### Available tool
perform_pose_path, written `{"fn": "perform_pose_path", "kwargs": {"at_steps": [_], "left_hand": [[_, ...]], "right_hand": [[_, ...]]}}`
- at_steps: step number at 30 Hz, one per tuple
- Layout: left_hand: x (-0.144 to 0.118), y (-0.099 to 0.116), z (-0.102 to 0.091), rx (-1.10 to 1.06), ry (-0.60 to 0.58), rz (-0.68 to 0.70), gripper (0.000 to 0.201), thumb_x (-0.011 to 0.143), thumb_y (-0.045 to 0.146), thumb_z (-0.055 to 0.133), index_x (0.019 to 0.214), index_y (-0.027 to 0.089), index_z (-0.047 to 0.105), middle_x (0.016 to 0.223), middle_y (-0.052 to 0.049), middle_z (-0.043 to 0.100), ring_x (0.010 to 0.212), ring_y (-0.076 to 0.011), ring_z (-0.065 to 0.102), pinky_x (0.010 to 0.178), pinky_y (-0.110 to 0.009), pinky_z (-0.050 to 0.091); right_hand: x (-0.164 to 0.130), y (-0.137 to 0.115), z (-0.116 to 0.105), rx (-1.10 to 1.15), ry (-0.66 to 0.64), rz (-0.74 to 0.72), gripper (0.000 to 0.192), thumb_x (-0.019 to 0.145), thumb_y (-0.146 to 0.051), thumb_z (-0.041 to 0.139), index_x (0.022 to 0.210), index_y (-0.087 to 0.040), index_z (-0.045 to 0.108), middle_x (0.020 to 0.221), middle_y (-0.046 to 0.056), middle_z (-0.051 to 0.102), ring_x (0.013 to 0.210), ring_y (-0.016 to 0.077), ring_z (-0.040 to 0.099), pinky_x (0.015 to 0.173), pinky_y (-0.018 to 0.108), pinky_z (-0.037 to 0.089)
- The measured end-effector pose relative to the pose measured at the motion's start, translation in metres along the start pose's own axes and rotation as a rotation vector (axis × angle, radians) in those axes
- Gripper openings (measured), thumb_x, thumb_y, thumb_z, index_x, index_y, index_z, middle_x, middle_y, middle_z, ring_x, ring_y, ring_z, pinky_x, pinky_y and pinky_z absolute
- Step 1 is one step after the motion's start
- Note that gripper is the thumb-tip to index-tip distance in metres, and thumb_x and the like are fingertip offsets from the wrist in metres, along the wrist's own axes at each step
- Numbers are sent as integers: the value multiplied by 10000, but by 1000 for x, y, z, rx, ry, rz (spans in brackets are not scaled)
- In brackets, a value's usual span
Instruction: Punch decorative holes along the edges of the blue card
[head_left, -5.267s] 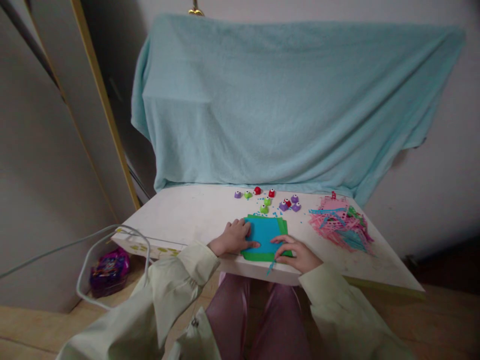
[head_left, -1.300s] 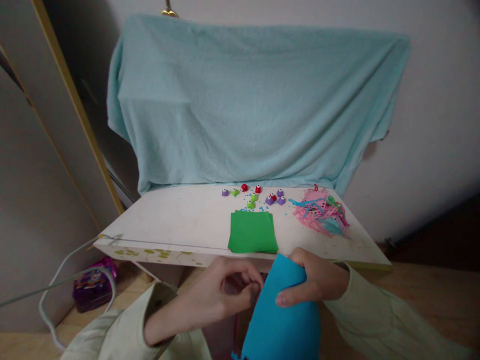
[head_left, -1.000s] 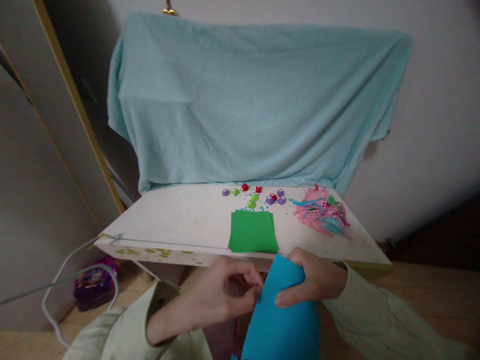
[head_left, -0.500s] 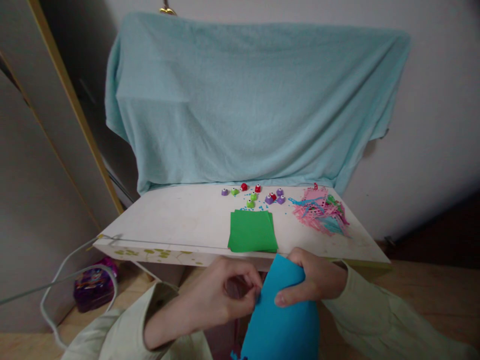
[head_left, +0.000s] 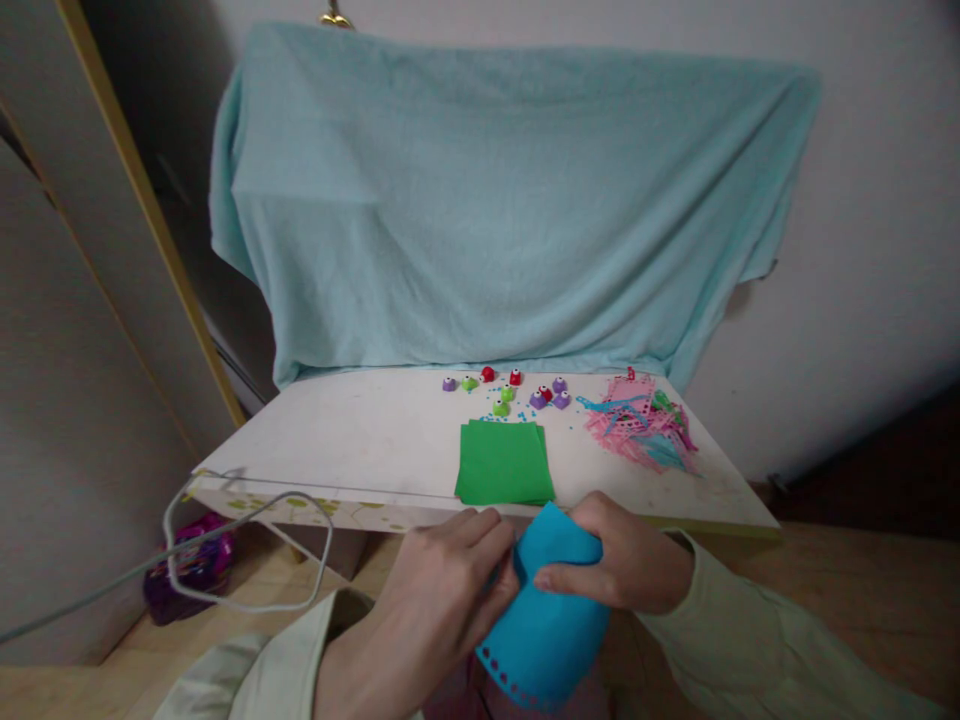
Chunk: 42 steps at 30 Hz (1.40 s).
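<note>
A sheet of blue paper [head_left: 555, 630] hangs in front of the table's near edge, bent in a curve, with a row of small holes along its lower left border. My right hand [head_left: 626, 560] grips its upper right part, thumb on the face toward me. At the left edge of the sheet, my left hand [head_left: 442, 590] is closed in a pinch; its fingertips are partly hidden. Just beyond both hands, a small stack of green paper [head_left: 504, 463] lies on the table.
Several small red, green and purple eye-shaped pieces [head_left: 538, 400] stand at the back of the white table [head_left: 337, 430], among blue dots. A pile of pink and blue punched strips [head_left: 641, 425] lies right. A grey cable [head_left: 322, 560] loops at left; a light-blue towel [head_left: 510, 210] hangs behind.
My left hand has turned and closed in on the sheet's left edge. The blue paper has bent and lifted, showing its row of holes. The cable loop has swung right.
</note>
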<state>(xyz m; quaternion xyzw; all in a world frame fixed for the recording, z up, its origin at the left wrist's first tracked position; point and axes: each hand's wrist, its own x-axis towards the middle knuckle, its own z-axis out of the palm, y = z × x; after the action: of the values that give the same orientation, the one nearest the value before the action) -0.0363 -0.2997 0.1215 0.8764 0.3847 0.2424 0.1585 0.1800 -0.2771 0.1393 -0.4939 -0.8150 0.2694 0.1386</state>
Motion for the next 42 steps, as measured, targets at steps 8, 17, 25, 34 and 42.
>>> {"fn": "perform_pose_path", "kwargs": {"at_steps": [8,17,25,34,42], "left_hand": [[2,4,2,114,-46,-7,103,940,245,443,907,195,528,832,-22,576,727,-169,545,609,-282,400],[3,6,13,238,-150,-25,46,903,193,522,944,192,544,879,-33,613,745,-183,560,589,-277,414],[8,-27,3,292,-71,-166,101,889,127,481,893,198,552,856,-20,598,764,-161,560,618,-238,398],[22,-62,-18,-141,309,-279,105,853,249,504,818,187,580,810,-4,620,760,-144,591,740,-242,460],[126,-78,65,-836,386,-391,304,788,430,591,731,133,617,701,-72,663,677,-195,633,676,-291,504]], "right_hand": [[4,3,2,-53,-54,-6,383,689,-530,676,627,-157,612,694,46,592,739,204,538,716,301,420],[3,11,3,-83,-75,-1,386,637,-516,722,650,-144,621,737,61,593,707,189,525,679,295,419],[-8,14,-2,157,-376,-140,409,680,-490,700,505,-166,520,517,-39,494,510,95,437,532,225,361],[-22,51,-2,309,-28,205,409,633,-548,720,681,-151,639,658,12,576,634,173,533,572,271,433],[-22,63,-1,505,198,280,420,666,-550,703,638,-144,598,592,2,552,576,160,512,533,269,428]]}}
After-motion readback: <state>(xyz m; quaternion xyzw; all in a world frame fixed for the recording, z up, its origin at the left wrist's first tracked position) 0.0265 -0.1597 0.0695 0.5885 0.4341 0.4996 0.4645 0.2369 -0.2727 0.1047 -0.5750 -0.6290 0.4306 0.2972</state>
